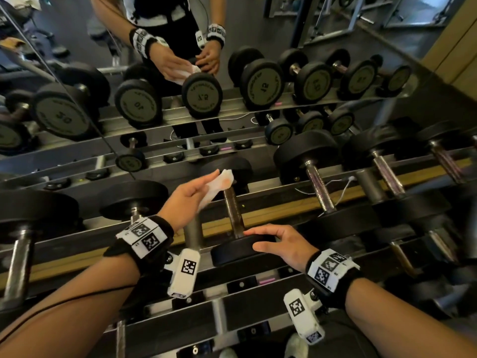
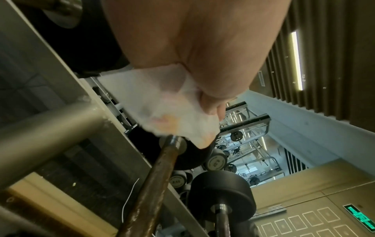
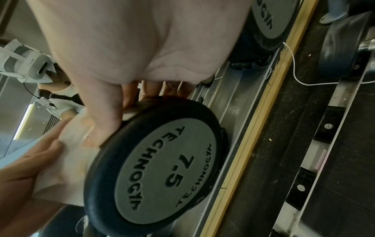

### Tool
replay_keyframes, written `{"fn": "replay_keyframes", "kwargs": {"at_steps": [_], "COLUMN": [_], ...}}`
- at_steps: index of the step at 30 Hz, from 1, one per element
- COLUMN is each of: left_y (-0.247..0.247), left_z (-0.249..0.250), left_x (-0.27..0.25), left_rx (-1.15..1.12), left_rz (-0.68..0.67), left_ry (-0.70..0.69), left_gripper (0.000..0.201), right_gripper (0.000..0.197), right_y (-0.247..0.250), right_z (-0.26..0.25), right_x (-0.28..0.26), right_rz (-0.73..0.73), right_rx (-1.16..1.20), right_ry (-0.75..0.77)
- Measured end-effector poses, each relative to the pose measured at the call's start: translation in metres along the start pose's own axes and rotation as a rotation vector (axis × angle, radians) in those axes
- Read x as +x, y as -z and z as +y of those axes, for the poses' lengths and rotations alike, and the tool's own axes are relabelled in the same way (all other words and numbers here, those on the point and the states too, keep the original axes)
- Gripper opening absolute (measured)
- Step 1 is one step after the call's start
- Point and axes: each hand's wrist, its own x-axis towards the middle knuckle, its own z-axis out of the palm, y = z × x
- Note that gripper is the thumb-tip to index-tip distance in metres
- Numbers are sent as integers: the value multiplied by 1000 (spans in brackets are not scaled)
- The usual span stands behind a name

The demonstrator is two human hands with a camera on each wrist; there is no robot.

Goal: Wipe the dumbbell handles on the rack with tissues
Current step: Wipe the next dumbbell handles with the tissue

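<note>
Poising to wipe: left grip [image 1: 191,200] pinches the tissue [image 1: 218,186] just above the handle [image 1: 235,215]; right grip [image 1: 281,245] clasps its near head [image 1: 232,251]. Next, wrap and rub along it.

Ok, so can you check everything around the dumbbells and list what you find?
Surface: rack with grey metal rails, loaded with dumbbells.
Job's things: tissue, stained orange, at the far end of the brown handle of the dumbbell marked 7.5.
Clutter: nothing seen.
Hands: left hand pinches the tissue; right hand grips the dumbbell's near head.
Cables: white cable on the rack; black cable along the left forearm.
Surroundings: mirror behind the rack.
</note>
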Motion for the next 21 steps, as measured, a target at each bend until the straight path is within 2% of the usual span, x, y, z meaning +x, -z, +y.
{"fn": "replay_keyframes", "kwargs": {"at_steps": [2,4,8,11,16,21], "left_y": [-1,-8,-26,-35,-40,-43], "left_z": [0,-3,-15,-20,-26,-36], "left_x": [8,12,10,4,-5,-12], "left_rx": [113,232,550,728,688,525], "left_rz": [-27,-110,-272,-308,-363,-428], "left_ry": [-68,-106,-32,-4,26,82], "left_gripper": [45,47,45,46,46,51], "right_gripper": [32,33,34,34,33,30], "right_y": [0,0,0,0,-2,-4], "right_z": [0,0,2,3,2,1], "right_x": [0,-1,0,0,-1,-1], "right_rz": [6,17,28,15,26,44], "right_rx": [3,-1,33,75,63,-4], "right_ry": [2,9,4,-1,2,13]}}
